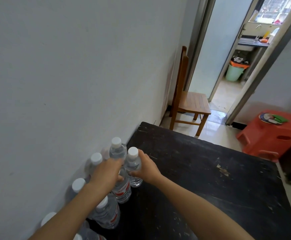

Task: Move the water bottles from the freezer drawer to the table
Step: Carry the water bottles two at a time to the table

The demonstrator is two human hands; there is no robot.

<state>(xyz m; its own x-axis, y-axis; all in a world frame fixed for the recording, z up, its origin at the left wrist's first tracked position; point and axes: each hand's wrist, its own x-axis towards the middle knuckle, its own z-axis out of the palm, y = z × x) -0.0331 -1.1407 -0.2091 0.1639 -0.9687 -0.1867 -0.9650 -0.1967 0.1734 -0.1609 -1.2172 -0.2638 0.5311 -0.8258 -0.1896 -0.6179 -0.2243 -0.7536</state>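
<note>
"Tabletop (202, 179) first: it is running dark and scuffed along the wall (72, 75), and the water bottles (106, 217) are standing in a tight row right against that wall. The freezer drawer is not showing from where we are standing."

"And the hands?"

"Both are holding. The left hand (105, 174) is wrapping round the red-labelled bottle (123, 191) in the row. The right hand (148, 168) is gripping the smaller bottle (132, 164) just beside it, on the open side. I am not managing to tell whether that one's base is touching the surface or hanging just above it."

"So what is worrying you?"

"Crowding, mostly. The two hands are working almost against each other, and the far bottle (118, 151) is standing right behind the fingers. A sideways nudge while letting go is risking a domino run down the row, since the bottles are nearly touching."

"Anything else?"

"Slip. If they are coming out of a freezer, they are probably carrying frost or wet, so I am expecting slick plastic and a slick patch under each base. Setting one down tilted is inviting a topple, and a rolling bottle is heading for the open edge and the floor."

"And the white cap (132, 152) on the smaller one?"

"Sitting on, as far as I am seeing. Whether it is tight, I cannot tell."
</note>
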